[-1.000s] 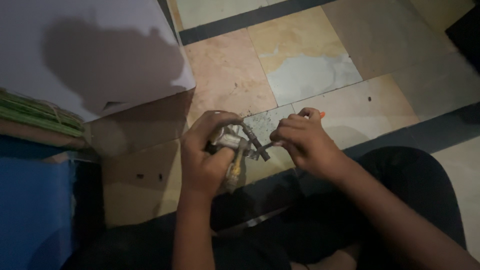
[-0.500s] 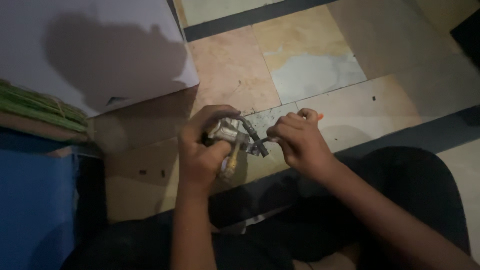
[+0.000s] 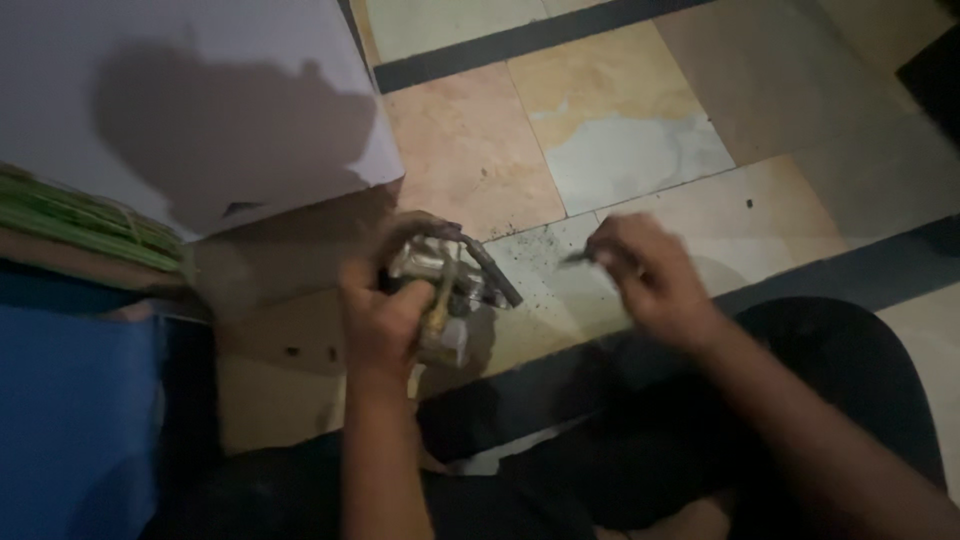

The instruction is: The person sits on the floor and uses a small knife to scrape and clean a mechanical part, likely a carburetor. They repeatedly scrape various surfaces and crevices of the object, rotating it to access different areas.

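While my left hand (image 3: 385,320) wraps around a small metal part (image 3: 440,290), I feel a lumpy casting, dull silver with a brass-coloured stem running down its middle and a dark rubber hose (image 3: 492,270) bending off its upper right side. My fingers close firmly on its body and hold it just above the floor (image 3: 620,120), in front of my knees. That floor is smooth stone tile in pale orange, cream and grey, crossed by dark bands, with black grit scattered near the part. My right hand (image 3: 645,275) pinches a thin dark piece (image 3: 577,258), too blurred to identify, between thumb and fingertips. Half a second ago this hand sat right against the part, working at the hose side; now it has pulled away to the right and stands well apart from it. The part itself has hardly shifted in my left hand. To my left lies a white sheet (image 3: 180,100) with my shadow on it, over a bundle of green stalks (image 3: 80,220), and below that a blue surface (image 3: 70,420).
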